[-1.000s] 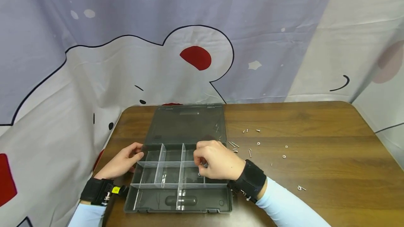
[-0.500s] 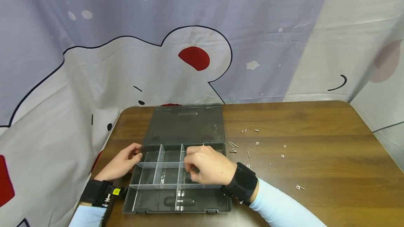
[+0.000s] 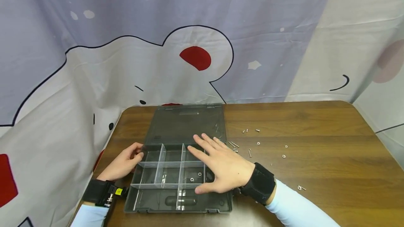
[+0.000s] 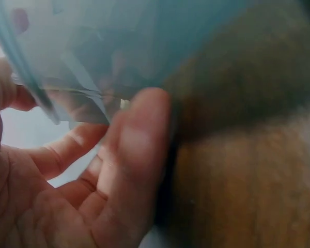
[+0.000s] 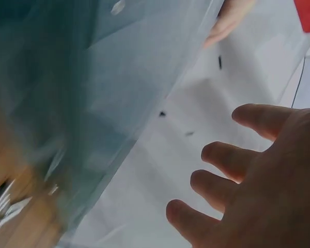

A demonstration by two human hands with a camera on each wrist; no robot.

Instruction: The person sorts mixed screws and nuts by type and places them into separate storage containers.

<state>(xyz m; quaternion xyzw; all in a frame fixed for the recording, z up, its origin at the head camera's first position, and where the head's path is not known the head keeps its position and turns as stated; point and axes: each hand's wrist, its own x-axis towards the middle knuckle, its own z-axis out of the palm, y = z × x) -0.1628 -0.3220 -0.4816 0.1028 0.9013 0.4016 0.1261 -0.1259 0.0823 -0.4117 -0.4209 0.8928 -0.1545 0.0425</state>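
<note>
A grey see-through compartment box (image 3: pixel 148 199) stands on the table with its lid (image 3: pixel 186 123) laid back. At the box's left edge, my left hand (image 3: pixel 121 162) grips the wall between thumb and fingers; the left wrist view has the hand (image 4: pixel 93 181) close against the clear plastic. My right hand (image 3: pixel 224 165) hovers over the right side of the box, fingers spread and holding nothing. It hides part of the right compartments. Two small metal rings, one ring (image 3: pixel 200 174) and another ring (image 3: pixel 192 179), lie in the middle-row compartment beside its fingers.
Right of the box, several small screws (image 3: pixel 233 144) are scattered on the wooden table (image 3: pixel 331 143). Loose rings, such as one ring (image 3: pixel 283 156), lie farther right, along with a screw and ring (image 3: pixel 301 187). A printed curtain (image 3: pixel 268 38) hangs behind the table.
My right hand was pinched over the compartment and moved left; now its fingers are spread and it has shifted right. Two rings show in the compartment. The left hand stays put.
</note>
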